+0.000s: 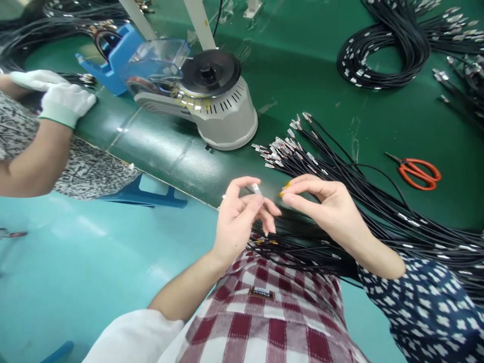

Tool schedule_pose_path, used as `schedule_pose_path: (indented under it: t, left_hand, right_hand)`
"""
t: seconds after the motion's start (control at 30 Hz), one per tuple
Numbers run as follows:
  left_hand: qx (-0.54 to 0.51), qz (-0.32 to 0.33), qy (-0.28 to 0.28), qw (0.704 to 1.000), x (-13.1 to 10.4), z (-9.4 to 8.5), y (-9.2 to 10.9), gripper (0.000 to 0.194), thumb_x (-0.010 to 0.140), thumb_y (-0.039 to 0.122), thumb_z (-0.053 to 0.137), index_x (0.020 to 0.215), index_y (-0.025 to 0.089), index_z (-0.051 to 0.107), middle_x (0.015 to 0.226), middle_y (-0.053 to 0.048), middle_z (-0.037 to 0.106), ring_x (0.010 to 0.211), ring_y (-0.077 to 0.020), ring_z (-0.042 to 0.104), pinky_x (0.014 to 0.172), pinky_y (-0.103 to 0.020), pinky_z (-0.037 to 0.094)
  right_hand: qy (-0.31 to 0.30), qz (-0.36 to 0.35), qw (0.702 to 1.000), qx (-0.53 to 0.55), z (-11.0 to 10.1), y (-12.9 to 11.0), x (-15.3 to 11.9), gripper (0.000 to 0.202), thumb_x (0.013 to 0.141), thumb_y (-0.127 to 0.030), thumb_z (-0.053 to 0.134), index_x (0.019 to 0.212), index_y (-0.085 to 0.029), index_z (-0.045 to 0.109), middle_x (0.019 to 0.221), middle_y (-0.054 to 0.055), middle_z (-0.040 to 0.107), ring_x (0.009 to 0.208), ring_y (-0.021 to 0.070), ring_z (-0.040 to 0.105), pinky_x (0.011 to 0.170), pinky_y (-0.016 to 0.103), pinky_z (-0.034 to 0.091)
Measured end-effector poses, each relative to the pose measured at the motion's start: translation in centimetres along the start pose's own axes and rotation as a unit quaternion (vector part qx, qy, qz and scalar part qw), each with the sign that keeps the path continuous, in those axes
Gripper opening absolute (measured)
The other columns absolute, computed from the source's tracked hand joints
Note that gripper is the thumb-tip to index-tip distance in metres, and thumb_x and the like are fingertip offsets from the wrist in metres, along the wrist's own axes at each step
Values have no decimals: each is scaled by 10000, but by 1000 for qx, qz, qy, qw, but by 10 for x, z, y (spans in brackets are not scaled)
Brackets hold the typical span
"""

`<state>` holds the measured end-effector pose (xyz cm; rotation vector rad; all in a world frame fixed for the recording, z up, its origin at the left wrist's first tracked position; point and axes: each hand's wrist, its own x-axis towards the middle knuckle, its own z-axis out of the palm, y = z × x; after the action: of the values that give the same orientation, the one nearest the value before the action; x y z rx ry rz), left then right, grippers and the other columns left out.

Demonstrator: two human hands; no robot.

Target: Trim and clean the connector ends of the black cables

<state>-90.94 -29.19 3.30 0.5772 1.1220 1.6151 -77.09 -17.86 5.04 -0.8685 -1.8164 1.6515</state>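
My left hand (239, 214) pinches a thin cable near its small silver-white end piece (256, 188) between thumb and forefinger; its other fingers are loosely bent. Close by on the right, my right hand (324, 199) has thumb and fingertips pressed around a small yellow piece (286, 187), mostly hidden, perhaps tape. The hands are a little apart, above the table's front edge. Just beyond them lies a bundle of black cables (340, 176) with silver-white ends. More black cables (295, 247) lie beneath my hands, over the checked apron (264, 312).
A grey round tape dispenser (227, 118) stands behind, beside a blue tape holder (124, 55). Orange-handled scissors (419, 174) lie at right, a coiled cable bundle (346, 60) farther back. On the left, a co-worker's white-gloved hands (66, 101) rest by other cables. A blue stool (151, 194) stands below.
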Motion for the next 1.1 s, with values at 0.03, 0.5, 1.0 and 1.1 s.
schedule_pose_path:
  t: [0.03, 0.5, 1.0, 1.1]
  left_hand:
    - [4, -5, -13, 1000, -2, -1, 0, 263, 948, 272, 566, 1175, 223, 442, 740, -13, 718, 471, -131, 643, 434, -199, 479]
    - [-75, -58, -89, 991, -8, -13, -8, 294, 965, 246, 545, 1257, 215, 525, 723, -6, 710, 478, -135, 669, 421, -191, 531]
    - [-50, -58, -69, 995, -11, -10, -7, 271, 947, 259, 575, 1212, 219, 541, 696, -3, 700, 451, -127, 649, 406, -182, 506]
    - [-34, -45, -50, 997, -11, -9, -9, 249, 941, 254, 582, 1185, 207, 559, 658, 1, 691, 421, -123, 628, 381, -177, 486]
  right_hand:
    - [-11, 0, 1000, -1, 0, -1, 1, 67, 766, -295, 784, 762, -232, 764, 867, 29, 728, 867, 194, 663, 848, 347, 515]
    - [-97, 29, 995, 10, 11, -5, 6, 134, 786, -318, 769, 733, -199, 734, 797, 12, 700, 781, 165, 639, 805, 317, 478]
    - [-70, 45, 996, 14, 22, -3, 1, 184, 803, -359, 732, 697, -211, 700, 736, 22, 686, 777, 196, 638, 825, 367, 481]
    - [-54, 39, 998, 17, 26, -1, -2, 164, 815, -304, 708, 684, -210, 683, 728, 19, 672, 782, 193, 625, 841, 375, 466]
